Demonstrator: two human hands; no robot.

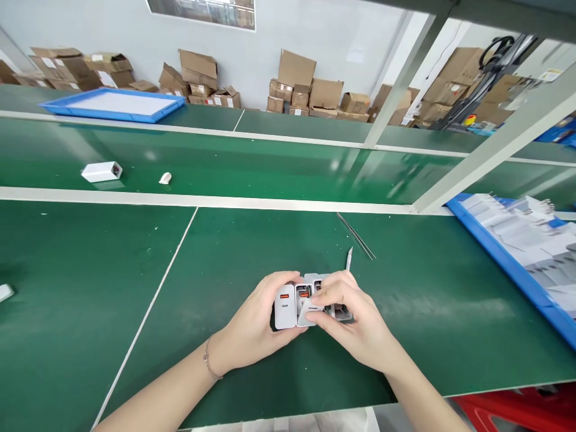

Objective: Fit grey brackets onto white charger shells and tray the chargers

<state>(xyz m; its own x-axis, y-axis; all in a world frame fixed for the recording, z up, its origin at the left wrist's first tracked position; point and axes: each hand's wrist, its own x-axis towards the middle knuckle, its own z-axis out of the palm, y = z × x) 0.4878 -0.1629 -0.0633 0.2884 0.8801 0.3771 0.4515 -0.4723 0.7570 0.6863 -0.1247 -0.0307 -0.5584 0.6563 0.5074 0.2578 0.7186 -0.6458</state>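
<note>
A: We logged the left hand [252,330] cupped round the left end of a row of white chargers [299,303] held just above the green bench [216,282]. Its fingers were curled over the top, thumb underneath, pressed on the outermost unit.

B: And the right hand [355,327]? We noted its fingers pinching the right side of the same row, thumb across the front face of the middle unit. Both hands were closed on the chargers, neither one free.

A: Count? We made out 2 faces with orange ports clearly, and at least 1 more behind the right fingers. Beyond that we could not tell.

B: On progress, we judged the work mid-way at best. The row was in hand, being lined up or checked, and nothing from it lay set down near the hands.

A: The blue tray [517,270] at the right edge held many pale pieces, blurred, so we could not say whether those were done or waiting.

B: Loose items: tweezers [357,237] lay on the bench just beyond the hands, untouched. 1 lone charger [101,171] and a small white cap [165,178] sat well apart on the far strip.

A: A second blue tray [114,103] stood at the far left, cardboard boxes [297,84] along the wall behind.
</note>
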